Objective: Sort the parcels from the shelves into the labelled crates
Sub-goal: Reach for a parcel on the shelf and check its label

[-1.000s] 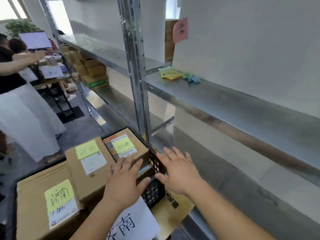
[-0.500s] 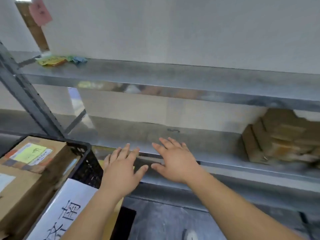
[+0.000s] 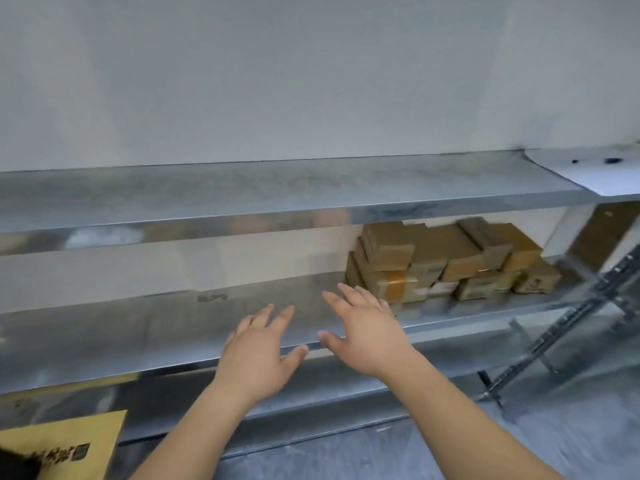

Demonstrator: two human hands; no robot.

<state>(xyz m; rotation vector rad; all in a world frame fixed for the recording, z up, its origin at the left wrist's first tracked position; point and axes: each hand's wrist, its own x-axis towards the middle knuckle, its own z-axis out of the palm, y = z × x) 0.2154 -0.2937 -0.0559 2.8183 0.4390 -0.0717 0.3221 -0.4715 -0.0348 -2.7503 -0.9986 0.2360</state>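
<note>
Two bare hands are hovering palm-down, fingers spread and holding nothing, above the front edge of a metal shelf. The left hand is lying just beside the right hand. Brown cardboard parcels are sitting stacked just beyond the right hand's fingertips, further right. Another steel shelf is running above both hands, against a white wall. A yellow-brown carton is showing below-left of the left hand.

Both empty hands reach toward stacked parcels.
</note>
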